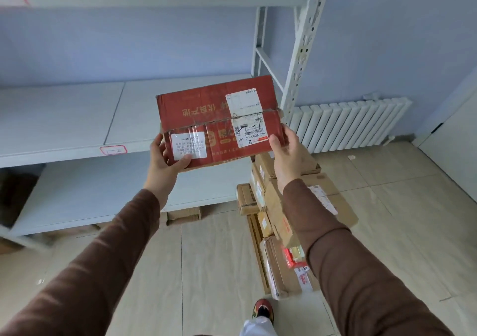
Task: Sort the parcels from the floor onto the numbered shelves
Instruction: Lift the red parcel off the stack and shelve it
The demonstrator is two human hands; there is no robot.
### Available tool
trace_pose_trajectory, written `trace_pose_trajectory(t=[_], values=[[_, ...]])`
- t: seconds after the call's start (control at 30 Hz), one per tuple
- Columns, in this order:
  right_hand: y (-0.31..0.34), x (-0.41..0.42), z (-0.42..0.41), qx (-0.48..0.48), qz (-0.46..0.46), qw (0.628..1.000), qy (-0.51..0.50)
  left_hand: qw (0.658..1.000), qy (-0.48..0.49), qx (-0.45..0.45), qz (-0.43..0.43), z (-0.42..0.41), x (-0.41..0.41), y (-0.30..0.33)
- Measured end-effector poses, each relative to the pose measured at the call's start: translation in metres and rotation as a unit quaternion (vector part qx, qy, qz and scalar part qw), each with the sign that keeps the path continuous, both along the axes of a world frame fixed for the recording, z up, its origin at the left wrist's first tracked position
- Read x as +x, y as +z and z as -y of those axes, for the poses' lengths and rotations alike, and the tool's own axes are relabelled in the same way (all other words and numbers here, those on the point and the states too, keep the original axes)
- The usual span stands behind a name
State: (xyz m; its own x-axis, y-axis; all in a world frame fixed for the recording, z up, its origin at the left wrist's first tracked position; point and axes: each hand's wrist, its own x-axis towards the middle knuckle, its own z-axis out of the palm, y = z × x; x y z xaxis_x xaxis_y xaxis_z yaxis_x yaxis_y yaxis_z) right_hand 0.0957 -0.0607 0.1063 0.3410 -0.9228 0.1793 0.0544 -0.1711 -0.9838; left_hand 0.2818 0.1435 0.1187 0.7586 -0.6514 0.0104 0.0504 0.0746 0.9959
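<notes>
A person in brown sleeves holds a red box in the air in front of a white shelf. The left hand grips its near left corner, thumb across a white sticker; the right hand clasps the near right corner, thumb on the shipping label. The fingers beneath are hidden. A small red-bordered tag on the shelf edge is too blurred to read. Brown parcels lie stacked on the tiled floor, partly hidden behind the right arm.
</notes>
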Motion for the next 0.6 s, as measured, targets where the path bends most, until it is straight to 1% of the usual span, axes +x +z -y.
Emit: trace_pose_trajectory(t=[0.13,0.23,0.4,0.6], values=[[0.011,0.055,-0.061,-0.027,-0.010,0.999,0.045,0.999,0.031,-0.015,0.010,-0.079,0.035,0.016],[0.016,0.098,-0.104,-0.025,-0.009,0.996,0.085,0.998,0.066,-0.006,0.021,-0.134,0.066,0.024],[0.023,0.171,-0.163,-0.021,0.008,0.985,0.172,0.991,0.119,0.029,0.054,-0.210,0.126,0.023],[0.007,0.286,-0.211,-0.025,-0.020,0.970,0.239,0.973,0.192,0.083,0.098,-0.273,0.218,0.009]])
